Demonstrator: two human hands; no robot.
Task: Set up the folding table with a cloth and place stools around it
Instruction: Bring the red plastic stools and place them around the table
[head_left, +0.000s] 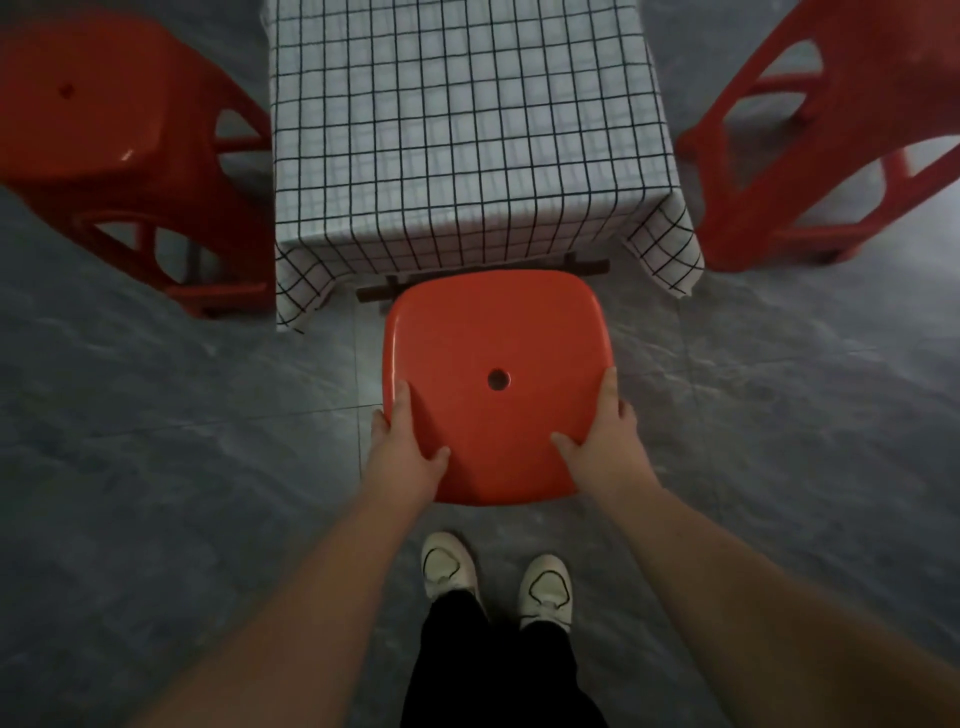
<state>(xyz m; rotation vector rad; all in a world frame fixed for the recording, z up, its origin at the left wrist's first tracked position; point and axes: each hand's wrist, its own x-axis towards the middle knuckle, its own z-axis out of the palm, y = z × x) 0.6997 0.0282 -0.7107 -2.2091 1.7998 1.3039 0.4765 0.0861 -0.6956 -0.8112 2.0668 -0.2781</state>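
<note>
my white shoes (448, 566) standing on floor (156, 467). i am gripping red stool (493, 332) with left hand (402, 447) and right hand (602, 441), fingers (400, 402) wrapping seat sides, thumbs on top. stool being right by table (589, 267) under checked cloth (467, 130). left stool (104, 145), right stool (841, 130) standing beside it.

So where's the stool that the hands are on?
Head view centre: the red stool is at the near edge of the checked tablecloth, gripped by left hand and right hand.

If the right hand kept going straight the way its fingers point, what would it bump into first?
Probably the checked cloth, where it hangs at the near right corner. The right hand grips the red stool and points forward that way, though depth is unclear.
</note>
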